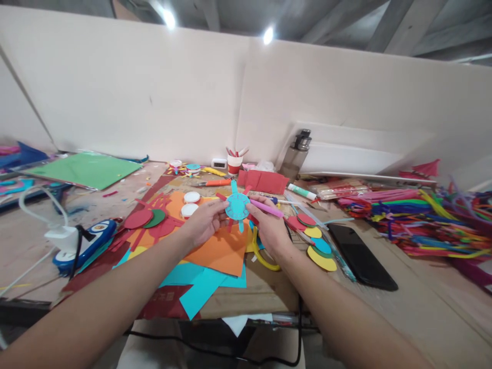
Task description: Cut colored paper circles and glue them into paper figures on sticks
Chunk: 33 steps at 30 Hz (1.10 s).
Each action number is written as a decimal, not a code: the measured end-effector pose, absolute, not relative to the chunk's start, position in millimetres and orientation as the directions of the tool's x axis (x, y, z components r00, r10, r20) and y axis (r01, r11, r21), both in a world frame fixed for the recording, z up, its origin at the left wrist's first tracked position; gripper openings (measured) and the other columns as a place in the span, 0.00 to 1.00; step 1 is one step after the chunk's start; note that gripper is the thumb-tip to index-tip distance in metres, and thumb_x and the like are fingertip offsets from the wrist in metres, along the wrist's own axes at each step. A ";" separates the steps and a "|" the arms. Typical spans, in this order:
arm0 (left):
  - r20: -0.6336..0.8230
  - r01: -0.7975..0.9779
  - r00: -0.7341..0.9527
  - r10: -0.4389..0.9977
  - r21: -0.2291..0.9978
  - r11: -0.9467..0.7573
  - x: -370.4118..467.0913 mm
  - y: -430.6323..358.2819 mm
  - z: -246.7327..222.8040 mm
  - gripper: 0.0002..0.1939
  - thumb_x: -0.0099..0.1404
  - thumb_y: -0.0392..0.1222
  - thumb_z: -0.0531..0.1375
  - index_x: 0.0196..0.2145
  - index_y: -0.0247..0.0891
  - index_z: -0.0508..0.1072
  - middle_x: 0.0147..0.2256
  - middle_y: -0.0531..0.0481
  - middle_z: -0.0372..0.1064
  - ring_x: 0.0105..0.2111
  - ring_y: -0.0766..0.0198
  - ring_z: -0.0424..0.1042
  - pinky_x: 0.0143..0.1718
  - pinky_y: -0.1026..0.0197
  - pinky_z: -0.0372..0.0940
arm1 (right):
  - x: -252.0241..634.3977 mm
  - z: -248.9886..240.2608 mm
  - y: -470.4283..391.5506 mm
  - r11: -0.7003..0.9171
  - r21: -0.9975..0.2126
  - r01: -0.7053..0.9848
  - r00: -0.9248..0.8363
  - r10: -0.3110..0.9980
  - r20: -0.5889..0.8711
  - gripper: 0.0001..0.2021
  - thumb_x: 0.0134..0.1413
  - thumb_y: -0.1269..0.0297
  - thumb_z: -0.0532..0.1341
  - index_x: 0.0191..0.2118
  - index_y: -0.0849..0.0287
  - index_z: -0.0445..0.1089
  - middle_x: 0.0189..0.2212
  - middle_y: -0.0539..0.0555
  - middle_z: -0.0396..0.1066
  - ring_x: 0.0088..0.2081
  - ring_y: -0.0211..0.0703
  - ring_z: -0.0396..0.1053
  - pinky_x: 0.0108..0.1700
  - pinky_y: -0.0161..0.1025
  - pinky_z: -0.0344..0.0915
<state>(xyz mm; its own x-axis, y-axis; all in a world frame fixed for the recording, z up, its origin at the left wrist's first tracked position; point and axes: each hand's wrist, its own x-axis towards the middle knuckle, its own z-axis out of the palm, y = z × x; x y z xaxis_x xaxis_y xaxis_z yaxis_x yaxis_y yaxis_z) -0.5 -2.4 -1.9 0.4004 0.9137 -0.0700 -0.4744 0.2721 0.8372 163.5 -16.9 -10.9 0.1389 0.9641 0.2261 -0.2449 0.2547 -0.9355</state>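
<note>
1. Blue disc (237,206): held up between both hands, above the orange sheet (221,253). Dark marks on its face; narrow blue and red strips stick out around the rim.
2. Left hand (207,221): thumb and fingers pinching the disc's left edge.
3. Right hand (271,228): fingers closed around a pink pen (267,208), fingertips at the disc's right edge; how firmly they press there is not clear.
4. Handling, judged: very light, paper or thin card on top, fairly stiff in the middle. Not slippery. Strips look floppy and the fragile part; could crease or pull loose.
5. Best hold: rim, in gaps between strips, light pinch. Avoid the marked face, ink might smear.
6. Just left of the hands: white round lids (190,210). Below the right hand: yellow loop (265,260).
7. Further right: loose paper discs (323,259), then black phone (363,256), pipe cleaners (418,220) beyond.
</note>
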 end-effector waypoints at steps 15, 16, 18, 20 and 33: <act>0.004 -0.502 0.304 0.953 0.850 0.157 -10.4 12.2 -5.7 0.08 0.63 0.40 0.62 0.37 0.33 0.69 0.36 0.42 0.76 0.32 0.61 0.77 0.35 0.56 0.73 | 171.5 -7.8 -9.9 0.261 -0.952 -0.159 0.244 0.945 0.218 0.14 0.47 0.52 0.64 0.35 0.55 0.69 0.25 0.47 0.68 0.28 0.36 0.64 0.30 0.34 0.60; 0.021 -0.514 0.291 0.956 0.847 0.138 -11.8 13.4 -5.6 0.09 0.63 0.40 0.63 0.38 0.33 0.69 0.36 0.42 0.76 0.32 0.62 0.77 0.37 0.55 0.73 | 171.3 -7.0 -10.3 0.263 -0.956 -0.134 0.238 0.945 0.227 0.14 0.46 0.52 0.64 0.35 0.56 0.70 0.25 0.47 0.68 0.28 0.36 0.64 0.30 0.34 0.59; 0.047 -0.539 0.267 0.962 0.835 0.109 -14.1 15.2 -4.4 0.09 0.63 0.40 0.63 0.38 0.33 0.69 0.36 0.43 0.76 0.32 0.63 0.77 0.40 0.54 0.73 | 171.1 -5.7 -11.0 0.260 -0.961 -0.091 0.225 0.946 0.234 0.15 0.46 0.52 0.64 0.36 0.56 0.70 0.25 0.47 0.68 0.28 0.36 0.64 0.30 0.34 0.59; 0.068 -0.561 0.260 0.963 0.823 0.094 -15.5 16.0 -2.6 0.09 0.62 0.39 0.63 0.38 0.34 0.69 0.35 0.44 0.76 0.32 0.63 0.77 0.40 0.55 0.73 | 171.7 -5.8 -10.9 0.252 -0.966 -0.061 0.199 0.951 0.235 0.16 0.46 0.51 0.64 0.36 0.57 0.70 0.26 0.48 0.69 0.28 0.36 0.64 0.30 0.34 0.59; 0.076 -0.494 0.377 0.923 0.859 0.131 -9.1 7.4 -1.2 0.12 0.58 0.40 0.67 0.35 0.33 0.69 0.33 0.46 0.76 0.29 0.64 0.76 0.30 0.64 0.71 | 173.9 -18.5 -3.5 0.289 -0.957 -0.002 0.002 0.957 0.289 0.18 0.48 0.49 0.66 0.39 0.57 0.75 0.28 0.48 0.71 0.29 0.34 0.63 0.32 0.33 0.58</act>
